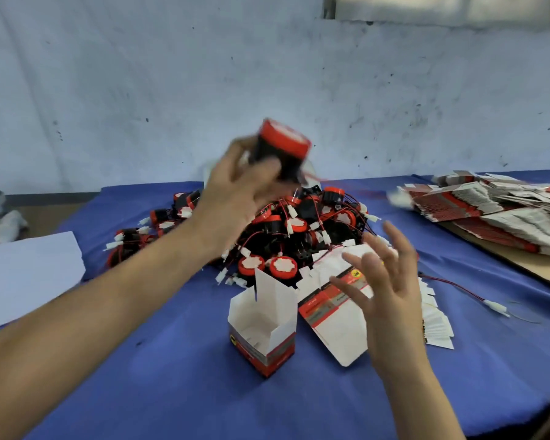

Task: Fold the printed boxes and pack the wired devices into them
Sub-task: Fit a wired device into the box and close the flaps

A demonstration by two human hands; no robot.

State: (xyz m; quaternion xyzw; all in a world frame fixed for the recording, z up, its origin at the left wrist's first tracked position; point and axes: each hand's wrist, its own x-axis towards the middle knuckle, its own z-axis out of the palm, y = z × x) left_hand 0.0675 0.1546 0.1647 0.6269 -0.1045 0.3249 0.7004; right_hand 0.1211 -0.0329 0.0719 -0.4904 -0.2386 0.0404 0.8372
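Device point(283, 147) black, red-capped | left grip point(238, 188) pinching it | right grip point(381, 281) spread

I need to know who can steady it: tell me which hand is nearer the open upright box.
Right. The right hand hovers open just right of the open upright box, over the flat cartons. The left hand is raised beyond it, above the pile, gripping a device.

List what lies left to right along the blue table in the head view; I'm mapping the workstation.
White sheets → pile of wired devices → loose red-and-black wire → stack of flat printed boxes.
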